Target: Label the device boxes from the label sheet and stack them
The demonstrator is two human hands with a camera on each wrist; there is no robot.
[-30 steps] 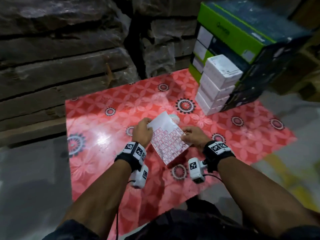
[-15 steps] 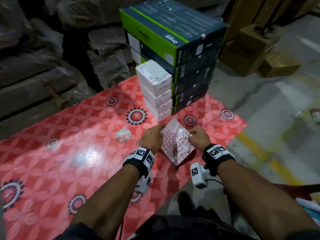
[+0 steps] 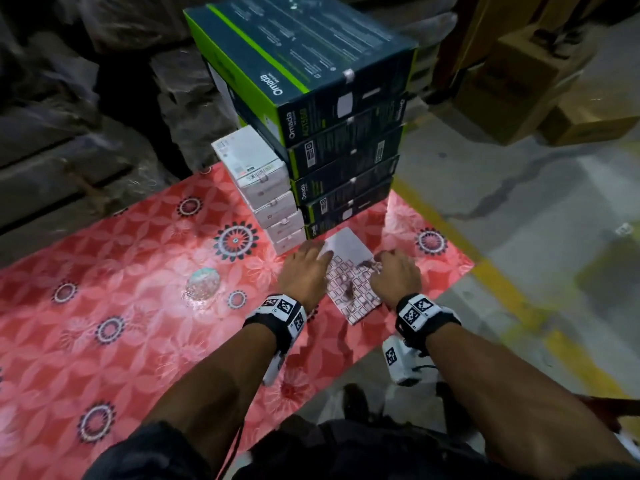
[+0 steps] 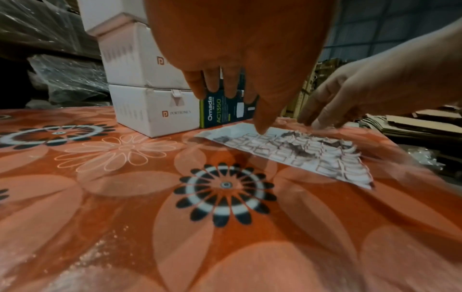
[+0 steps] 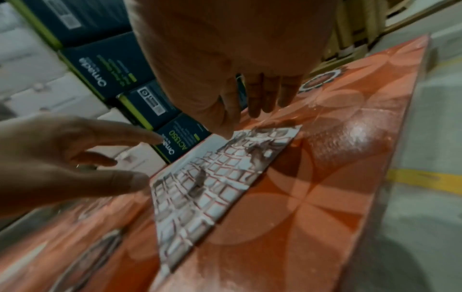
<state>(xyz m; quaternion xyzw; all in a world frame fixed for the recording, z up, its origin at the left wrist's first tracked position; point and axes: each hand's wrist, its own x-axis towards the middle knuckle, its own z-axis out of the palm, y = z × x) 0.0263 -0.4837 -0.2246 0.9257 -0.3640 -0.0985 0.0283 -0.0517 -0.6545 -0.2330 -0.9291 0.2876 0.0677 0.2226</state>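
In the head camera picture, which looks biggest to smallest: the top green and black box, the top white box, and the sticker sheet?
1. Top green and black box
2. Top white box and sticker sheet: alike, can't rank.

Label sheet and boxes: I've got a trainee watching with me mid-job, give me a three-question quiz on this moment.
1. True or false: the label sheet lies flat on the red mat.
2. Which stack is taller? A) white boxes B) dark green-edged boxes
3. Fill in: the left hand touches the sheet with its ____.

Key: 1 true; 2 B; 3 thumb.
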